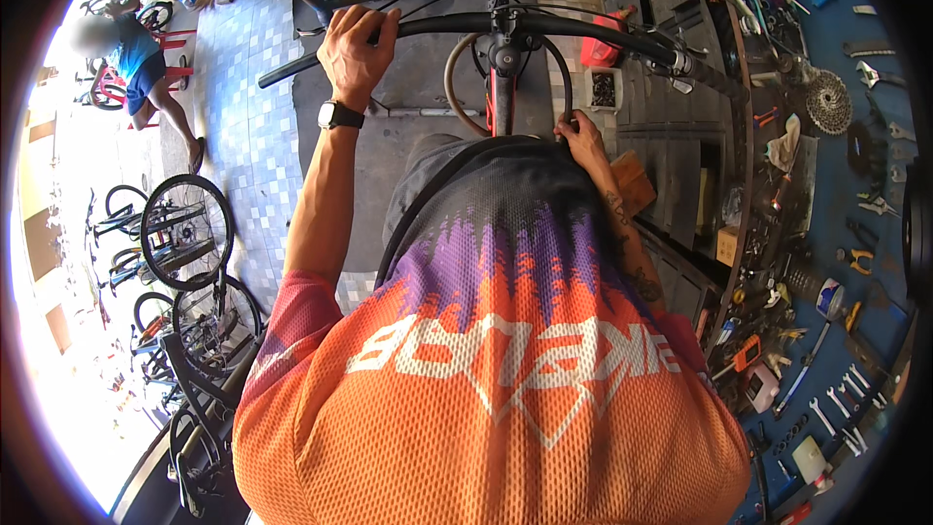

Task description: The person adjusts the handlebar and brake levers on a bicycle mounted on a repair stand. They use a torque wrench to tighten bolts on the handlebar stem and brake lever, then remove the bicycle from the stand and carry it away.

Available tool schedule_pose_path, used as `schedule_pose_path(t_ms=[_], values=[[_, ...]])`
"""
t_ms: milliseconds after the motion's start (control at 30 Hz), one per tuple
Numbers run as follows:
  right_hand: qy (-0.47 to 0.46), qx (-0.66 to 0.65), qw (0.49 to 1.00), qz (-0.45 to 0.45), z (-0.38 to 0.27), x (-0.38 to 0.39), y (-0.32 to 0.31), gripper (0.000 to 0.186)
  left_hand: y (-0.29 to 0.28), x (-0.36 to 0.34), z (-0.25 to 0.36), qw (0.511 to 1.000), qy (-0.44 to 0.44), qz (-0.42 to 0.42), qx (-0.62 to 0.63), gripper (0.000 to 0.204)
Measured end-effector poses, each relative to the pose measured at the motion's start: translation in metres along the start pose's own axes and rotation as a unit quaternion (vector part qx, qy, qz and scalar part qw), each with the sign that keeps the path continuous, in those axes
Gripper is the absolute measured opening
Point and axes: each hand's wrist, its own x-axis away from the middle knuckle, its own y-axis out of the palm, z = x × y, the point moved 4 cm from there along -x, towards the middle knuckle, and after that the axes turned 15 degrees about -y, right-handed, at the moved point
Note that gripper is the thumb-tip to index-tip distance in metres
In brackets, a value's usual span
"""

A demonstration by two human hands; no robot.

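Observation:
My left hand [358,56] is closed around the left side of a bicycle's black handlebar [428,25], whose bare end [282,71] sticks out past it. A dark watch sits on that wrist. Lower down on the right, my right hand [583,139] is closed, its fingers pinching the lower part of a black cable [568,78] that curves down from the front of the bicycle. A paler cable [449,78] loops on the other side of the stem [504,58]. Part of the frame lies hidden behind my shirt.
On the right, a blue tool board [880,277] carries wrenches, pliers and a cassette [829,102]. Dark drawers [666,102] stand beside it, near a red container [604,44]. Several bicycles and a wheel [188,231] are at left. Farther off, a person [141,53] sits by red stools.

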Motion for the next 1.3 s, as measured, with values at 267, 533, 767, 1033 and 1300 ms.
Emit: schedule_pose_path(t_ms=[267, 533, 767, 1033, 1300], values=[[-0.005, 0.007, 1.000, -0.013, -0.003, -0.001, 0.000, 0.017, 0.000, 0.002, -0.001, 1.000, 0.006, -0.001, -0.009, 0.021], [-0.014, 0.005, 1.000, -0.016, -0.007, -0.001, 0.000, 0.018, 0.002, 0.001, -0.004, 1.000, 0.007, 0.009, 0.000, 0.020], [-0.009, 0.010, 1.000, -0.021, -0.007, -0.001, -0.001, 0.026, -0.002, 0.001, -0.004, 1.000, 0.004, 0.005, -0.006, 0.020], [-0.044, -0.021, 0.998, 0.037, 0.050, -0.001, 0.018, 0.043, -0.002, 0.001, -0.004, 1.000, -0.018, -0.009, -0.012, 0.023], [0.010, 0.109, 0.973, 0.203, 0.072, 0.063, -0.102, 0.025, 0.009, 0.065, 0.025, 0.909, -0.270, -0.166, 0.270, 0.017]])
